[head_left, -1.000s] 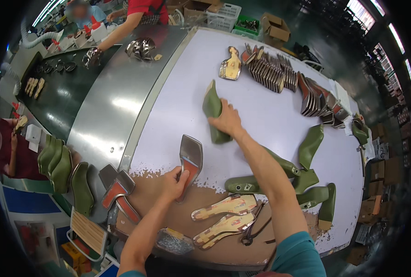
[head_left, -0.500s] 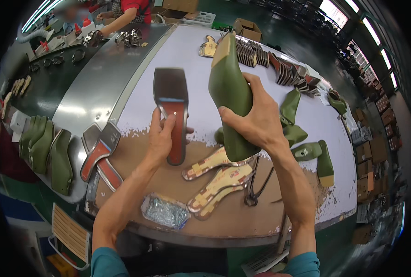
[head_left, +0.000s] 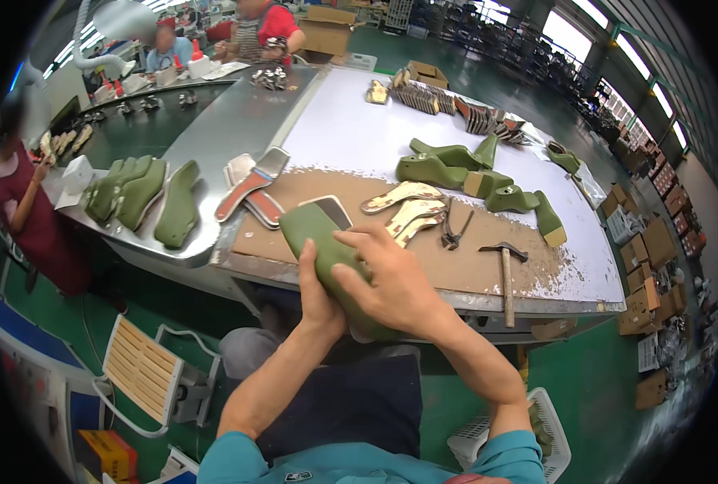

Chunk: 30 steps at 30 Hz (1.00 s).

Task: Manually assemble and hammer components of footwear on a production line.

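A green shoe last (head_left: 309,228) is held tilted in both hands, close to me at the table's front edge. My left hand (head_left: 318,297) is closed round its left side, thumb up along it. Across the top and right side lie the bent fingers of my right hand (head_left: 391,278). Behind the last shows the rounded end of a dark sole piece with a pale rim (head_left: 336,210); the last hides the remainder, and I cannot tell whether it touches. Beyond are patterned insoles (head_left: 414,216), pincers (head_left: 454,235) and a hammer (head_left: 506,282). Crossed red and grey sole pieces (head_left: 250,189) lie to the left.
Several green lasts (head_left: 431,171) lie on the table's right half, others (head_left: 129,189) on the metal ledge at left. Sole pieces stand in a row (head_left: 423,98) at the back. A wooden-slatted chair (head_left: 141,367) and white basket (head_left: 556,436) flank me. Co-workers are beyond, at left.
The last has come down and toward me, and both hands are now on it. The red and dark sole piece is no longer in plain view in my left hand. The view has shifted.
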Motion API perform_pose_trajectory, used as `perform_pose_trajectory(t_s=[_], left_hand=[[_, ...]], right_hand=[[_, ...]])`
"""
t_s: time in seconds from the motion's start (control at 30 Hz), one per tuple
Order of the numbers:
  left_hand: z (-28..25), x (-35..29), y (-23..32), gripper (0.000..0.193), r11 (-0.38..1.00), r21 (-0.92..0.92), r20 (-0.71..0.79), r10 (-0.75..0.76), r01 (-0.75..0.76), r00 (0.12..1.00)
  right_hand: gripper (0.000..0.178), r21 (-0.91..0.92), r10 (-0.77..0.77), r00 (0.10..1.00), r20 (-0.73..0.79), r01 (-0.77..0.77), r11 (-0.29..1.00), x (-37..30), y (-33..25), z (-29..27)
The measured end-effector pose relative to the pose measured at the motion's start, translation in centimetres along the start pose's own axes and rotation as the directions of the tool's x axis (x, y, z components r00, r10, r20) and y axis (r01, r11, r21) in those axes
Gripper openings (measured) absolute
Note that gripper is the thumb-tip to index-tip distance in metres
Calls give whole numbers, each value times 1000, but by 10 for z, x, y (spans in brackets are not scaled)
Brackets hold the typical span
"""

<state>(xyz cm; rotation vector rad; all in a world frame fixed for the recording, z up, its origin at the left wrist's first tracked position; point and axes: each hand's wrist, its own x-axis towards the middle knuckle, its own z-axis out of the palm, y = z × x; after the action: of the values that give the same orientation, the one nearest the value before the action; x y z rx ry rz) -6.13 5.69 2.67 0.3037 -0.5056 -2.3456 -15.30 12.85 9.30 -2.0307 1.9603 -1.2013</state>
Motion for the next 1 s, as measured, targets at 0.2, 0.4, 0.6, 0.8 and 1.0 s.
perform_pose_trajectory(t_s=[0.2,0.4,0.6,0.8,1.0], left_hand=[[-45,-32,32,60,977,-213,64,-9,23,998],[-38,-42,60,44,995,100,101,10,-21,995],[-43,12,97,40,798,248,303,475,-549,826],[-98,13,83,37,797,196,-66,592,-572,803],[-146,-25,72,55,861,272,-248,495,-431,833]], right_hand=[[86,777,348,907,238,-392,493,-63,-3,82],[107,710,305,915,263,-398,581,-59,-16,70],[62,-70,15,998,-53,-19,997,-20,10,48],[56,0,52,989,139,-53,999,-24,54,90],[58,-89,-217,970,113,227,970,-38,60,117]])
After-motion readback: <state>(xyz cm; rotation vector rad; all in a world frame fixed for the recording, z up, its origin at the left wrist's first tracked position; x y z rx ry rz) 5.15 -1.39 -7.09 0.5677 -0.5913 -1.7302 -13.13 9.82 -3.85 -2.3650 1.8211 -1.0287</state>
